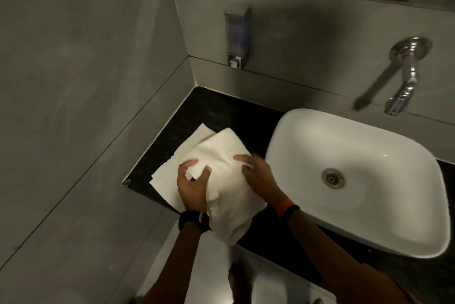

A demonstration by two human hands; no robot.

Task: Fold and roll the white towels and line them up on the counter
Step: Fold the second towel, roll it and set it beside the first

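Towels (209, 163) lie on the counter (197, 111) left of the basin (357, 180) (faucet (406, 77) behind it)

White towels (221, 156); black counter (216, 109) (faintly speckled); white basin (369, 217); grey walls (73, 82).

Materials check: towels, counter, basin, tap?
Towels: soft white cloth, matte, creasing under both hands.
Counter: black speckled stone, probably polished granite.
Basin: glossy white, likely ceramic, with highlights.
Tap: mirror-bright metal, probably chromed.

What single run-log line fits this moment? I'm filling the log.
step: folding | left hand: grip on towel | right hand: grip on towel | place: counter, left of sink | rolls lined up: none seen
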